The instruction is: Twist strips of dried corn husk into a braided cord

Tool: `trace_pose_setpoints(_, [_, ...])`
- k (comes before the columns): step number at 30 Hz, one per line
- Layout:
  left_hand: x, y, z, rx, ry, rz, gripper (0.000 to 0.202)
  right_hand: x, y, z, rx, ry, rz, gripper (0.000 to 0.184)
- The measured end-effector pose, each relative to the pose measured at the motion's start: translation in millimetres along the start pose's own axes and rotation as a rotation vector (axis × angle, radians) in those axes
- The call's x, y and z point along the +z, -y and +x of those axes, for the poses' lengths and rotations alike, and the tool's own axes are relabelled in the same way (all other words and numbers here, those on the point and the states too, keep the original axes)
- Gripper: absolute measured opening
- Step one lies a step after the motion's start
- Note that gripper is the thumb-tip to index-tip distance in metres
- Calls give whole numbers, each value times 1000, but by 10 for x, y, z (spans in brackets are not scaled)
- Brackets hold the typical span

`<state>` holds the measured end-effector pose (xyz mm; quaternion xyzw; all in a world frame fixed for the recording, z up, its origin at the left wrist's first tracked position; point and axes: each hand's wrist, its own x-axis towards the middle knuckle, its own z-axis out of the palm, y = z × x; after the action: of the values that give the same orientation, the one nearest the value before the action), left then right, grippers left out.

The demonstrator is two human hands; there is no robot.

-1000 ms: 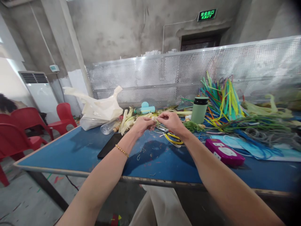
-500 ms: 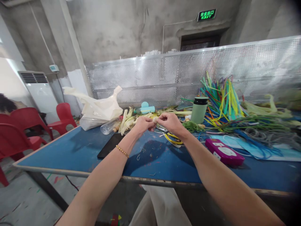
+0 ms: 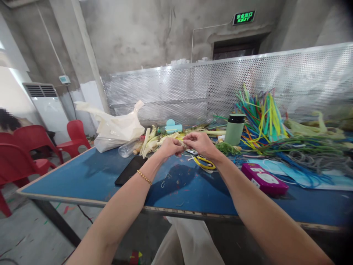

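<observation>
My left hand (image 3: pixel 171 147) and my right hand (image 3: pixel 200 144) meet above the back half of the blue table (image 3: pixel 96 184). Fingertips of both are pinched together around something small and pale, mostly hidden by the fingers. Close behind my left hand lies a bunch of pale dried husks (image 3: pixel 150 141). Yellow-handled scissors (image 3: pixel 205 163) rest on the tabletop just below my right hand, partly covered by it. A tuft of green fibre (image 3: pixel 227 148) is to the right of that hand. Small scraps of thread (image 3: pixel 166 180) are scattered in front of both hands.
A black tablet-like slab (image 3: pixel 129 171), clear bottle (image 3: pixel 127 149) and white plastic bag (image 3: pixel 118 127) stand left. On the right are a green jar (image 3: pixel 234 129), purple box (image 3: pixel 264 178), colourful pipe cleaners (image 3: pixel 267 117) and grey wire coils (image 3: pixel 306 156). Red chairs (image 3: pixel 34 141) stand beyond the table's left.
My hands stay close together, the fingers shifting slightly. The pale piece that showed between them is now less visible. The view has moved a little.
</observation>
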<state>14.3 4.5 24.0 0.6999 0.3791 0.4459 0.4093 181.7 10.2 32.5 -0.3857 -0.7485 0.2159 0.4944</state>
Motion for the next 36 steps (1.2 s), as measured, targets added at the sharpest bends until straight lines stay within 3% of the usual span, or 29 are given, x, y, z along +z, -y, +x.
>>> trace_pose_setpoints(14, [-49, -102, -36, -27, 27, -41, 12, -73, 79, -8, 123, -36, 91, 9])
trace_pose_setpoints(20, [-60, -123, -42, -56, 59, -116, 9, -78, -13, 29, 36, -20, -14, 11])
trace_pose_setpoints(25, [-67, -110, -32, -50, 26, -218, 7, -80, 40, 26, 30, -91, -33, 24])
trace_pose_setpoints(32, [-66, -89, -9, -51, -2, -222, 5, -76, 138, -42, 130, 45, 5, 26])
trace_pose_setpoints(36, [-69, -73, -9, -24, 60, -197, 6, -72, 114, -48, 123, 30, 13, 22])
